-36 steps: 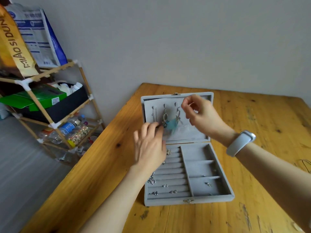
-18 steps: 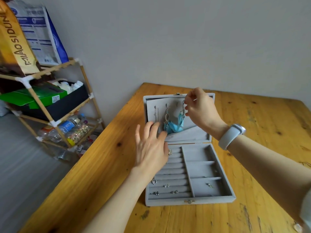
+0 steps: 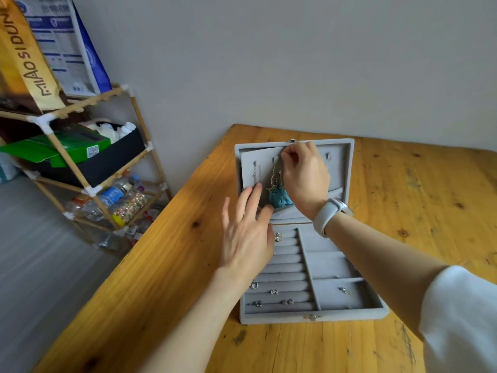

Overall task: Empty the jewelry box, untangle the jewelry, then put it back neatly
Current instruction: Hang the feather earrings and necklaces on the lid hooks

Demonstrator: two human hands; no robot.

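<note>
Right hand (image 3: 305, 179) pinching top of blue-tassel earring (image 3: 279, 196) at jewelry box (image 3: 349, 312) lid panel. Left hand (image 3: 246, 235) flat, fingers spread, grasping nothing, just left below tassel.

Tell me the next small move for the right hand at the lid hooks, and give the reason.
Probably lift the chain's top off its hook and draw it clear of the lid. The right hand pinches the top of the blue tassel piece at the hook row of the jewelry box, its chains hang straight down, and the left hand rests open against the lid panel, seemingly steadying it.
</note>
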